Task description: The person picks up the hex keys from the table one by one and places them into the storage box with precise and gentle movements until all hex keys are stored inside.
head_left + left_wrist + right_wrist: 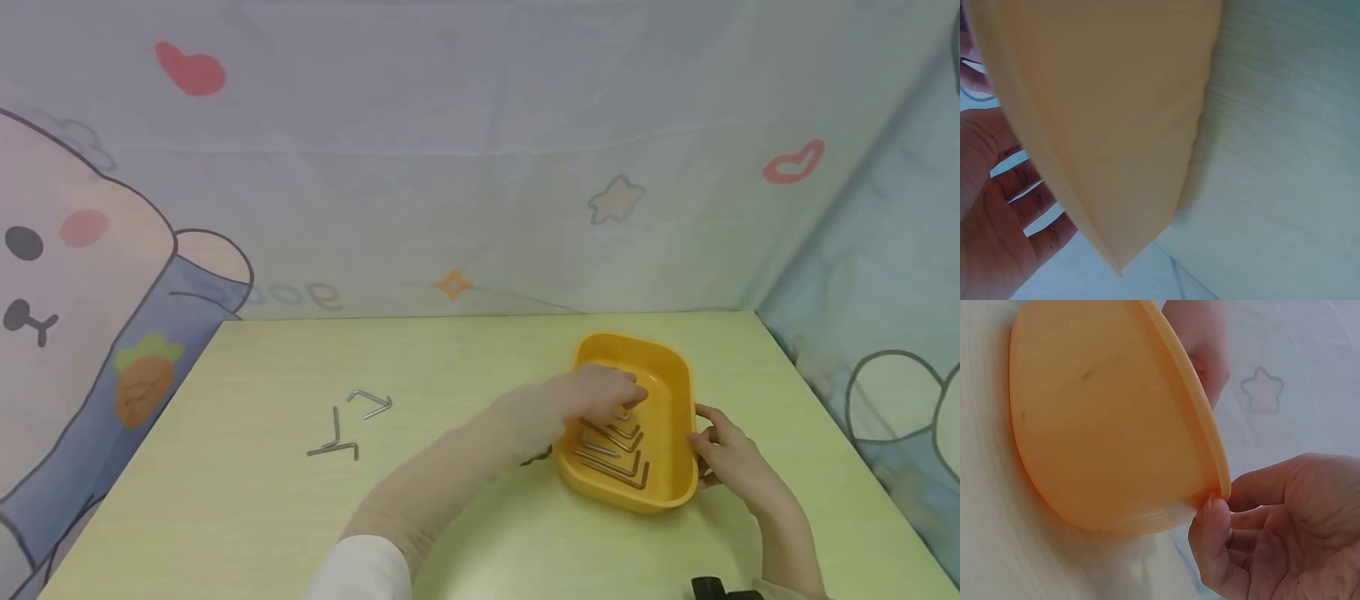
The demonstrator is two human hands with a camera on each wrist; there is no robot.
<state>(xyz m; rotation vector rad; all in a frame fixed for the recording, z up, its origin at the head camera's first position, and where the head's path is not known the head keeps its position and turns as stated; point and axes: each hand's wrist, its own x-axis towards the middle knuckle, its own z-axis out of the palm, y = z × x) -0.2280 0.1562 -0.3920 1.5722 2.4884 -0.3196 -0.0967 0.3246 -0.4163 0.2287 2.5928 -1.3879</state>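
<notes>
A yellow plastic tray [671, 467] rests on the table at the right, with several L-shaped hex keys [613, 475] lying inside along its left part. My left hand [600, 393] reaches over the tray's left rim, low over the upper keys. In the left wrist view the tray wall hides the fingertips of that left hand [997, 194], so I cannot tell whether they hold a key. On the tray's right side, my right hand [731, 457] pinches the rim between thumb and fingers, plainly visible in the right wrist view.
Several more hex keys [335, 448] lie loosely grouped on the light wooden table [225, 517] at the left. A patterned cloth [480, 208] hangs behind the table's back edge. A small black object [708, 588] shows beside the right forearm at the bottom edge.
</notes>
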